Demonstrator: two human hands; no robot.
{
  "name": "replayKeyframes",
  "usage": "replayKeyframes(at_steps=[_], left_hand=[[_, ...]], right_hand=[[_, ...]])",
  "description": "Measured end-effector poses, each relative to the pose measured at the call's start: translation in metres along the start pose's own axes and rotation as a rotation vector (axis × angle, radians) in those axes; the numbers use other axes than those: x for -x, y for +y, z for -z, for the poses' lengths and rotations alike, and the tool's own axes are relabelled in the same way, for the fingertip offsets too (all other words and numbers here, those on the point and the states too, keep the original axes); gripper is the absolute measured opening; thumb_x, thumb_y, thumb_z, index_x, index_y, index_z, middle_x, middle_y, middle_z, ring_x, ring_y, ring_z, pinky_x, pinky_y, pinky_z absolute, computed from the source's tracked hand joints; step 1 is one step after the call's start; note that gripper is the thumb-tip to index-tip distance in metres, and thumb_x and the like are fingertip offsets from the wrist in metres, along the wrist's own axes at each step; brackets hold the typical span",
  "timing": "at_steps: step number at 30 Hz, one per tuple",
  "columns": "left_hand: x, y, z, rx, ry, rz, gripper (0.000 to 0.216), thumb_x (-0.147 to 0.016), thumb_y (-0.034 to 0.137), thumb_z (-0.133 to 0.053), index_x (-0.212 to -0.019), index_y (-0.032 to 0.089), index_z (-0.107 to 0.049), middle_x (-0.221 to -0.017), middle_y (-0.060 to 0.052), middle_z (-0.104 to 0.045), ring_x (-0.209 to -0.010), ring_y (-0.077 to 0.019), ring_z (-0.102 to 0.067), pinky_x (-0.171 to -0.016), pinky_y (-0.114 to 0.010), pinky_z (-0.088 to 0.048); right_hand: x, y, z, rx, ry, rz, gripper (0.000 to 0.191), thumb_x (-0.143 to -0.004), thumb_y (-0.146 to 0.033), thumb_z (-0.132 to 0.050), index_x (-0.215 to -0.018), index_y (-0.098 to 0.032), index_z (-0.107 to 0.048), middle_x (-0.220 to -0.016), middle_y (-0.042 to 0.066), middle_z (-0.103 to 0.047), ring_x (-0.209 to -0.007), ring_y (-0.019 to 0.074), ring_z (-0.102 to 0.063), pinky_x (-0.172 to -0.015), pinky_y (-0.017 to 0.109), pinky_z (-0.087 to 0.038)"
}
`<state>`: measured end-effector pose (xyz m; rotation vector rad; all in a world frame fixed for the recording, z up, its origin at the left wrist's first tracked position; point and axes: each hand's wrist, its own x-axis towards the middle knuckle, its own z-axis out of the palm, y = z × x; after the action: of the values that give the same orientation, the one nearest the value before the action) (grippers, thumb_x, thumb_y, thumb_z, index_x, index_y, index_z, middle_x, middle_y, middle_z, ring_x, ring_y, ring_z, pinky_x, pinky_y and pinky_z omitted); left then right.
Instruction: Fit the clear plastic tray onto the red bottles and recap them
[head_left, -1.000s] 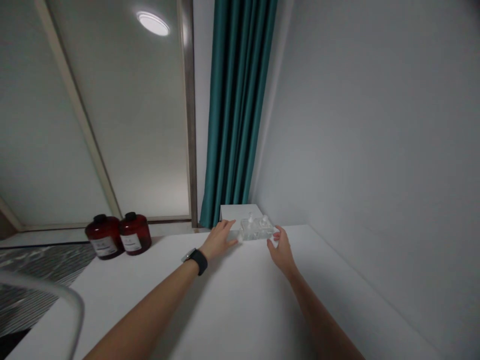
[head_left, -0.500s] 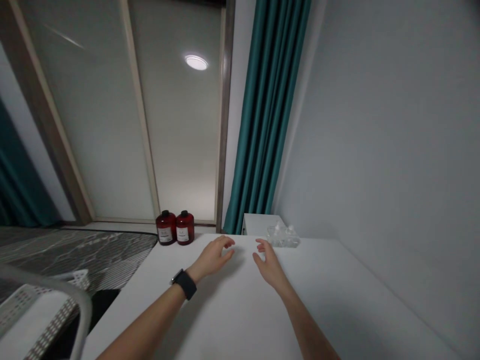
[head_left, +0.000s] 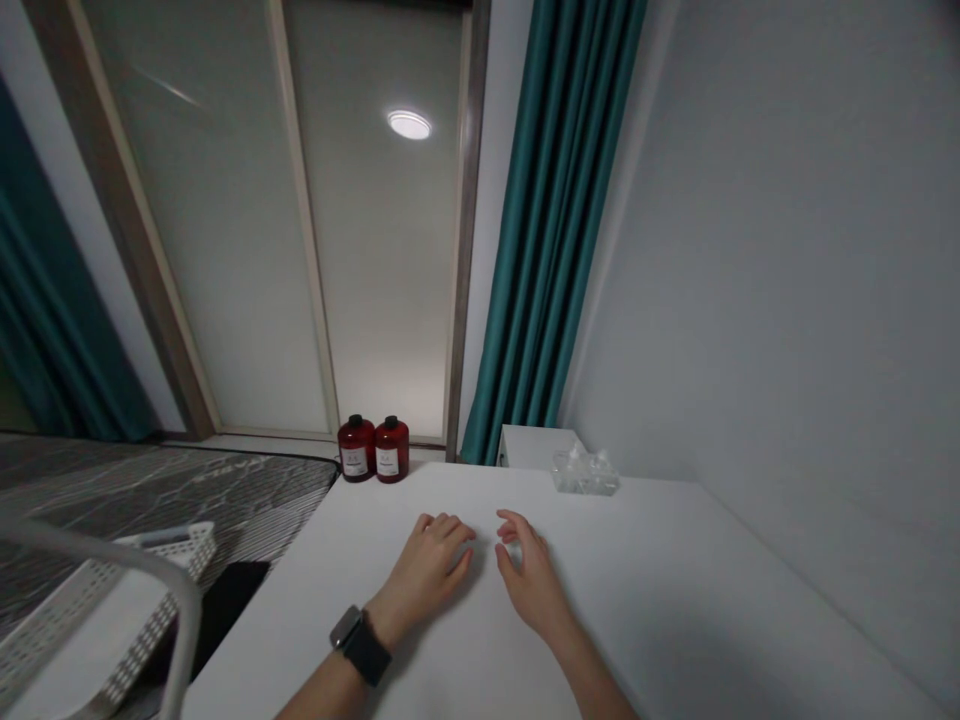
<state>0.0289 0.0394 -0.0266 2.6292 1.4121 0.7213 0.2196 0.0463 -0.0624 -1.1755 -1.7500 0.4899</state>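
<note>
1. Near the far edge of the table (head_left: 637, 590), the clear container (head_left: 585, 475) sits ahead and to the right of both hands, touching neither.
2. Its longer side runs across the view, roughly along that edge.
3. Right hand (head_left: 531, 580) is the nearer to it. Grip: thumb and curved fingers parted, nothing held.
4. Left hand (head_left: 427, 570): fingers loosely bent, thumb apart, nothing visible in the grip.
5. Two red bottles (head_left: 391, 445) stand upright, side by side, ahead and left of the left hand.
</note>
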Motion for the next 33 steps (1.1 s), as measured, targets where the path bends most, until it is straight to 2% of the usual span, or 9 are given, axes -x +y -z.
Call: replayKeyframes(at_steps=[5,12,19,26,33], left_hand=[[0.006,0.009,-0.004,-0.036,-0.038,-0.067,0.018,-0.091,0.013,-0.052,-0.104,0.022,-0.061,-0.101,-0.004,-0.068,-0.095,-0.0229,-0.060,-0.085,-0.039,-0.037],[0.008,0.010,-0.009,0.007,0.000,-0.034,0.016,-0.094,0.013,-0.048,-0.097,0.020,-0.062,-0.096,-0.004,-0.069,-0.093,-0.0222,-0.060,-0.084,-0.039,-0.037],[0.007,0.013,-0.008,0.065,0.065,0.088,0.018,-0.096,0.018,-0.047,-0.089,0.020,-0.063,-0.091,-0.004,-0.069,-0.089,-0.0234,-0.060,-0.081,-0.039,-0.037],[0.008,0.016,-0.009,0.146,0.070,0.099,0.020,-0.097,0.018,-0.045,-0.093,0.020,-0.064,-0.091,-0.004,-0.069,-0.088,-0.0229,-0.060,-0.081,-0.038,-0.039],[0.009,0.017,-0.014,0.143,0.058,0.067,0.023,-0.095,0.013,-0.043,-0.095,0.020,-0.065,-0.093,-0.005,-0.068,-0.088,-0.0231,-0.059,-0.081,-0.039,-0.039]], right_hand=[[0.000,-0.013,0.002,-0.015,-0.024,0.061,0.024,-0.094,-0.018,-0.043,-0.103,-0.022,-0.065,-0.097,0.006,-0.070,-0.095,0.0220,-0.064,-0.087,0.035,-0.047],[0.004,-0.017,-0.006,-0.038,-0.050,0.087,0.021,-0.092,-0.016,-0.049,-0.096,-0.023,-0.068,-0.089,0.003,-0.070,-0.086,0.0205,-0.065,-0.080,0.031,-0.048],[0.008,-0.016,-0.012,-0.170,-0.040,0.044,0.028,-0.090,-0.017,-0.051,-0.114,-0.022,-0.063,-0.091,0.003,-0.068,-0.079,0.0175,-0.066,-0.078,0.029,-0.053],[0.008,-0.019,-0.021,-0.368,-0.037,-0.062,0.027,-0.092,-0.029,-0.052,-0.115,-0.019,-0.060,-0.084,0.002,-0.063,-0.073,0.0173,-0.063,-0.071,0.029,-0.053],[0.010,-0.021,-0.020,-0.350,-0.066,-0.065,0.026,-0.092,-0.029,-0.051,-0.114,-0.019,-0.062,-0.085,0.003,-0.062,-0.076,0.0180,-0.062,-0.075,0.031,-0.051]])
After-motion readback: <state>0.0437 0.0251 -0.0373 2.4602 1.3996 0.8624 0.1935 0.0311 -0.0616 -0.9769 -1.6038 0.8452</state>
